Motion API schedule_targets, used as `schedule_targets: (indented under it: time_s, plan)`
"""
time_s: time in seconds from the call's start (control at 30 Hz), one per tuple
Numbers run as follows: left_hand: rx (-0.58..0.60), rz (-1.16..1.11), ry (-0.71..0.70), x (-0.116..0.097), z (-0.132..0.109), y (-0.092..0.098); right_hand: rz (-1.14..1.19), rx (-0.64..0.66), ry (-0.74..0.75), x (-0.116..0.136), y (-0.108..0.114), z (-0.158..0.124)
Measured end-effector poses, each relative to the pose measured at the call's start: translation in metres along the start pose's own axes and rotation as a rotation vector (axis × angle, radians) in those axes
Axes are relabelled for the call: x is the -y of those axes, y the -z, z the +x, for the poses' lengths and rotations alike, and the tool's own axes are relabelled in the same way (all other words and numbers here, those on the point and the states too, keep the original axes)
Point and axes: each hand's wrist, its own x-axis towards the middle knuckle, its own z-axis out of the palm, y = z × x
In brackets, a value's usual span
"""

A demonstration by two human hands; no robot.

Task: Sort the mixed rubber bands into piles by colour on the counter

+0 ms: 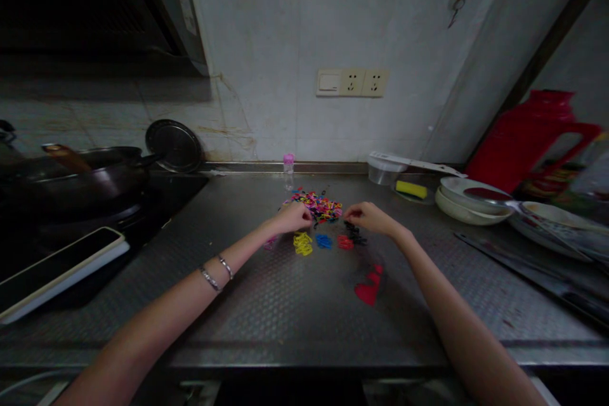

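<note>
A mixed pile of small colourful rubber bands [320, 204] lies on the steel counter. At its left edge is my left hand [294, 218], fingers curled and pressed together; anything between them is too small to make out. To the pile's right, my right hand [372, 217] has its fingertips pinched just above a group of black bands [356, 235], and what it holds is hidden. In front of the pile lie sorted groups: yellow bands [302, 243], blue bands [323, 241], red bands [345, 242], and pink bands [270, 242] partly behind my left wrist.
A small clear bottle with a pink cap [288, 163] stands behind the pile. A red heart-patterned piece [369, 287] lies nearer me. Rightward are a yellow sponge [411, 190], stacked bowls [471, 203] and a red thermos [528, 139]. Leftward are a wok [95, 174] and a phone-like device [61, 269].
</note>
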Motion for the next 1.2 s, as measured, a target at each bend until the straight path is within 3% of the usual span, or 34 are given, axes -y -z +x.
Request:
schedule_targets:
  time_s: [0.23,0.43,0.6,0.77,0.97,1.2]
  plan:
    - [0.002,0.157,0.018,-0.012,0.021,-0.016,-0.074,-0.057,-0.032,-0.017,-0.001,-0.001]
    - [0.054,0.082,0.062,-0.012,0.031,-0.021,-0.095,-0.073,-0.034,-0.022,0.0,-0.001]
    - [0.035,-0.045,0.015,-0.012,0.04,-0.021,-0.097,-0.073,-0.05,-0.021,0.003,-0.001]
    - [0.006,-0.129,-0.053,-0.029,0.06,-0.019,-0.112,-0.112,-0.107,-0.019,0.006,-0.003]
    - [0.029,-0.125,-0.082,-0.053,0.089,-0.037,-0.193,-0.159,-0.204,-0.019,0.008,-0.009]
    - [0.086,-0.073,-0.092,-0.064,0.091,-0.044,-0.237,-0.171,-0.228,-0.021,0.007,-0.009]
